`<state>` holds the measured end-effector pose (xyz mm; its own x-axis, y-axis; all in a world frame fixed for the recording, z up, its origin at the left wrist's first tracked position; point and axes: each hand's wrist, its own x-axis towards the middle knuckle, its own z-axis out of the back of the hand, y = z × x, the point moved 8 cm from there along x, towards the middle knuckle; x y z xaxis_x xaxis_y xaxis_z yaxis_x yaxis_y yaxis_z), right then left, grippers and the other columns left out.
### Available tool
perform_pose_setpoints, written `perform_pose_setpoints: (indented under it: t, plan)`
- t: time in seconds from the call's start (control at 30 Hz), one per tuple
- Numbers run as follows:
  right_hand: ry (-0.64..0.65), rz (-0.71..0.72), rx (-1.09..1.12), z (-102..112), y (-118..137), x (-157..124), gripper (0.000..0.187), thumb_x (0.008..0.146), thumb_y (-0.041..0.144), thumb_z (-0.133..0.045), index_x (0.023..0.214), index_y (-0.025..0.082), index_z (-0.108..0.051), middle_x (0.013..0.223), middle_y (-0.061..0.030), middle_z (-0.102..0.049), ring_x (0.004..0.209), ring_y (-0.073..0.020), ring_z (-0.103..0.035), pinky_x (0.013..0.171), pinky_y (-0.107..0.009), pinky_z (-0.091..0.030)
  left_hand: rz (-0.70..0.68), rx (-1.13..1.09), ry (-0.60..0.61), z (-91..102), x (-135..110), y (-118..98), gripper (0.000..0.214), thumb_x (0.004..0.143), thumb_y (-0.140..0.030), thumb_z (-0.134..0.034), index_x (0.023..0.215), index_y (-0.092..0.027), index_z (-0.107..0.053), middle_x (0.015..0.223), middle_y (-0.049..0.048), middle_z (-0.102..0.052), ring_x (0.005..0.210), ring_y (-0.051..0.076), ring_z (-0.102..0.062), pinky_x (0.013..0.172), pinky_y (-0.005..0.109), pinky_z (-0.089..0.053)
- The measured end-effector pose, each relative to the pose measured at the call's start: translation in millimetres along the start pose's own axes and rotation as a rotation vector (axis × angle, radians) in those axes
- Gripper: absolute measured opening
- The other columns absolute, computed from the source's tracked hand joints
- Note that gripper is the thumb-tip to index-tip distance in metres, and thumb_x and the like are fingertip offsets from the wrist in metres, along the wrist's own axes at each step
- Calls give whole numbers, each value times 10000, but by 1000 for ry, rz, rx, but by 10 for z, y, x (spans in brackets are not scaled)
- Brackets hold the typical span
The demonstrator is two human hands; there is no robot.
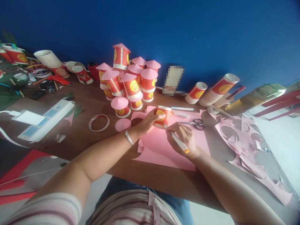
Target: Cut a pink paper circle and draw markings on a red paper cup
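My left hand (150, 122) grips a red paper cup (167, 116) with a yellow emblem, thumb laid across its side. My right hand (184, 136) is closed round a white marker (179, 141) with an orange end; its tip meets the cup near the white band at the lower edge. Under both hands lies a sheet of pink paper (173, 156). Scissors (193, 123) rest on the paper just right of the cup. Beyond them are a clear tube (180, 114) and a slim pale stick (182, 108). A pink paper disc (123, 125) lies near my left wrist.
Red cups with pink cone tops (131, 86) are stacked at the back. More cups (219, 90), a bottle (255, 98) and cut pink scraps (248, 150) stand or lie right. A tape roll (98, 123), a power strip (48, 120) and cluttered craft supplies (44, 73) are left.
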<state>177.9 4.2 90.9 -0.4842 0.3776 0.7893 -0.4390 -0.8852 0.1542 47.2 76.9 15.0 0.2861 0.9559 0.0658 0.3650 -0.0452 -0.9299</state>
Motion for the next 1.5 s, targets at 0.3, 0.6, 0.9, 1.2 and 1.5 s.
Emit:
perform_pose_setpoints:
  t: [0.3,0.6,0.9,1.2,1.5]
  plan:
    - [13,-6,-7,13,10,12,192,951,44,-587,958,236,-592,721,41,-644,557,-116,-560,556,-268,-434,-6,-62,-4,-6,15,5,273,876,-441,-767,910,-188,-670,917,50,-711,929,217,-661,815,302,-520]
    - [24,-4,-4,-1,14,9,195,969,54,-580,918,239,-553,704,44,-619,553,-109,-528,551,-267,-424,-7,-71,-26,12,7,3,263,882,-426,-775,889,-194,-652,872,27,-677,900,197,-640,807,295,-509]
    - [50,-10,29,-4,18,2,219,930,27,-588,948,243,-565,732,41,-632,567,-119,-548,568,-269,-431,-21,-39,-25,3,-2,-27,269,893,-438,-756,843,-199,-644,900,53,-708,1000,243,-669,848,321,-524]
    - [-5,-1,-8,16,2,9,209,947,36,-591,951,242,-557,713,46,-609,561,-116,-530,558,-263,-420,8,-61,-11,3,4,12,288,888,-453,-757,873,-192,-636,946,56,-729,990,231,-680,840,309,-538]
    - [0,0,-15,20,15,18,219,953,35,-600,922,242,-535,708,54,-594,558,-113,-503,564,-268,-407,-28,-116,-38,41,37,28,280,862,-413,-784,804,-197,-617,819,24,-674,853,190,-643,854,314,-543]
